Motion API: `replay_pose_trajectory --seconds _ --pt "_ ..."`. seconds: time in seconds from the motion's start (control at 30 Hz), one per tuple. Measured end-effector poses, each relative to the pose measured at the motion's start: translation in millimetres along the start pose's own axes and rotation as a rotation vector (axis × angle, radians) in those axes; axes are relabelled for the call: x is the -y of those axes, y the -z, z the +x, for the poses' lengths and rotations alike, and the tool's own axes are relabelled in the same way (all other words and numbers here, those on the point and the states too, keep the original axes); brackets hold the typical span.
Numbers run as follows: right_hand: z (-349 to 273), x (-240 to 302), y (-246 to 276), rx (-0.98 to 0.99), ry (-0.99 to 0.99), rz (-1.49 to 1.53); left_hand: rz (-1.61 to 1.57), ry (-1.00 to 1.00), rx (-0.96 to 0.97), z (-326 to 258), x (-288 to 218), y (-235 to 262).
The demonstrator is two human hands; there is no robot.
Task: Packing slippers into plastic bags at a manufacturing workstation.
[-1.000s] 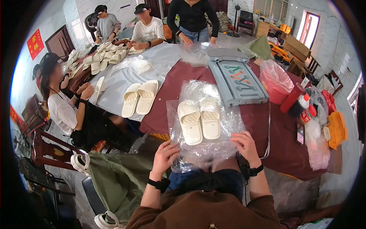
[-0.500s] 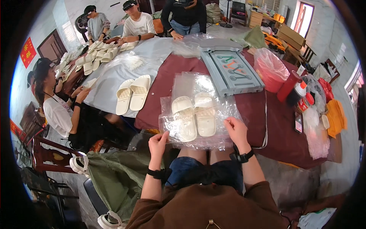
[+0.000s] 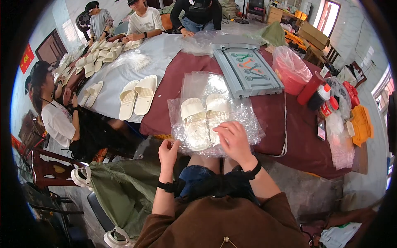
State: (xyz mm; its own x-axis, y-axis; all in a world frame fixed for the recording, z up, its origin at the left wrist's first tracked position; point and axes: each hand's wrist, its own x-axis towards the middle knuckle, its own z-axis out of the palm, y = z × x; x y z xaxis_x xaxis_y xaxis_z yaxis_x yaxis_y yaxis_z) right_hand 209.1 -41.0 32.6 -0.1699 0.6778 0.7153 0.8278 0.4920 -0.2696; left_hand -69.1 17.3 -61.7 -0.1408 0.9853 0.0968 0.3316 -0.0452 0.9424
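1. Biggest change from a second ago: the right hand (image 3: 233,138) has come off the far corner of the clear plastic bag (image 3: 215,120) and now lies flat on top of it, palm down, over the heel end of the right-hand slipper. Fingers spread, so the grip is released, just pressing
2. The left hand (image 3: 168,151) has barely moved. It's at the near left edge of the bag and the fingers are curled in, looks like it's pinching the bag's edge (can't see the fingertips well enough to swear to it)
3. The pair of cream slippers (image 3: 204,120) is inside the bag, side by side, toes pointing away from the person. The bag sits at the near edge of the bench (image 3: 289,136) on the dark red cloth, partly hanging over toward the lap. A second earlier the whole thing lay a bit further up the bench, so it's been drawn closer
4. My read: the slippers are already in and this is the flatten-and-close stage, one hand holding the opening, the other smoothing the plastic down
5. Around it: another loose pair of cream slippers (image 3: 137,97) to the left on the grey sheet, a grey plastic tray (image 3: 248,68) just beyond the bag, a pink bag (image 3: 289,68) to the right. Other people sit along the far and left sides with more slippers piled in front of them
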Motion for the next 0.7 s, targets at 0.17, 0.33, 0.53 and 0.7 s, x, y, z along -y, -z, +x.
replay_pose_trajectory --seconds 0.17,0.33,0.53,0.7 --pt "-17.5 -11.7 -34.2 0.139 -0.284 -0.024 -0.232 0.003 0.030 -7.0 -6.9 1.8" --pt "-14.6 -20.5 -36.2 0.197 -0.478 -0.017 -0.516 0.276 0.258 -15.2 -31.3 8.2" --pt "-18.9 -29.5 -40.3 0.215 -0.509 -0.077 -0.745 0.348 0.276 -27.3 -68.3 -14.7" --pt "-24.5 -25.2 -48.7 0.170 -0.513 -0.111 -0.674 0.309 0.201 -36.2 -81.8 -25.0"
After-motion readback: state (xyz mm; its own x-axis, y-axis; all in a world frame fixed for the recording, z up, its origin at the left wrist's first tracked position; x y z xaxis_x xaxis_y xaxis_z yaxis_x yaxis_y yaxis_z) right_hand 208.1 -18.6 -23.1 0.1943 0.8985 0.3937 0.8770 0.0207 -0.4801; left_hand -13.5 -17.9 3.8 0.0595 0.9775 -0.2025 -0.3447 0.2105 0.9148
